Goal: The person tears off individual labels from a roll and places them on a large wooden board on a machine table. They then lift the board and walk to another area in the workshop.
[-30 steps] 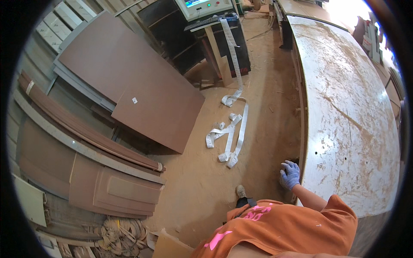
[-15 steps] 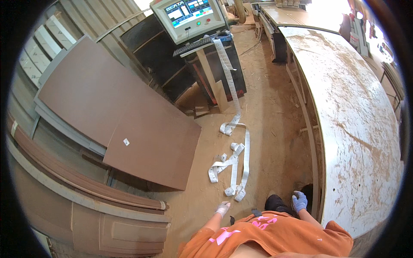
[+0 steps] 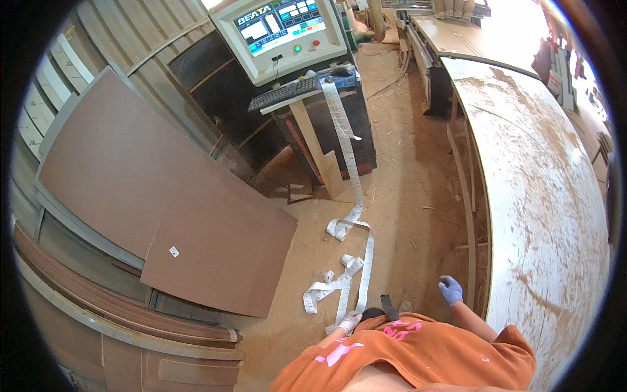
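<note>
A long white strip of printed paper labels (image 3: 368, 261) runs down from a keyboard shelf to the floor, where it lies in loose loops and curls. My left hand (image 3: 350, 322), in a whitish glove, hangs in front of my body. In the picture it overlaps the lowest curls of the strip; whether it touches them I cannot tell. Its fingers seem loosely extended, and nothing shows in them. Near the long table's side, my right hand (image 3: 450, 290) in a pale blue glove hangs with fingers slightly bent and holds nothing visible.
Ahead stands a control console (image 3: 281, 39) with a lit screen, above a black keyboard (image 3: 282, 93). Brown panels (image 3: 215, 255) lean at the left by a corrugated wall. A long white table (image 3: 522, 163), strewn with sawdust, runs along the right. Sawdust and chips cover the floor (image 3: 408, 196).
The console and table loom larger as I move forward. My left hand now overlaps the strip's lower end. My right hand has swung forward.
</note>
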### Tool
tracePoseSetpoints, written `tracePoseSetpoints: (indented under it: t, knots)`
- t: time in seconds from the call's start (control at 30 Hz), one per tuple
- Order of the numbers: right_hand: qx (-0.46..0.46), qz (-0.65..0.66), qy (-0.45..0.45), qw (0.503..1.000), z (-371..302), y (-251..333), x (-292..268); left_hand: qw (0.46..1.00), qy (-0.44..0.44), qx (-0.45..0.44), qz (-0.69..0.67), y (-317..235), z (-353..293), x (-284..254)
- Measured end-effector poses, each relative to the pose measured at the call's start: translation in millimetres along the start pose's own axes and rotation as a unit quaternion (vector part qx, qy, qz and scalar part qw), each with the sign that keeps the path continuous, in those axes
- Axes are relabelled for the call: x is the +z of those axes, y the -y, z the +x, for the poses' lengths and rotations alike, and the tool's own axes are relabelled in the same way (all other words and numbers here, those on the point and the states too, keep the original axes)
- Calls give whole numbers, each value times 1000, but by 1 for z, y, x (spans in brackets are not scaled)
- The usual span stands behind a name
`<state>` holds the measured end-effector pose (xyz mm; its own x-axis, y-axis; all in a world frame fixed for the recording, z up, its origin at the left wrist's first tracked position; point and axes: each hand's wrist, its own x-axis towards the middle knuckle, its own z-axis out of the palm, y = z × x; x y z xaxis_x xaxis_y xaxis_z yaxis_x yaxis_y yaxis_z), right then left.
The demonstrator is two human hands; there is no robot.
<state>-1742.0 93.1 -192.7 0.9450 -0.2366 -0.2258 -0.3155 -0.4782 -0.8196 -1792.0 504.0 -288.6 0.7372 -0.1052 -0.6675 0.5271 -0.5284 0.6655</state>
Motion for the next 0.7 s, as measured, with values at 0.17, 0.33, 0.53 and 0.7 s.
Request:
tracePoseSetpoints:
  t: [0.17, 0.33, 0.53, 0.7]
  knots:
    - [-38, 27, 57, 997, 112, 78, 26, 991, -73, -12, -115, -28, 76, -19]
    - [-102, 79, 87, 988, 213, 177, 60, 999, 11, -9, -52, -61, 127, -79]
    - [-183, 133, 120, 967, 330, 294, 73, 997, -73, -37, 5, -94, 211, -166]
    - [-270, 82, 111, 953, 415, 389, 77, 961, -195, -33, -195, -140, 263, -216]
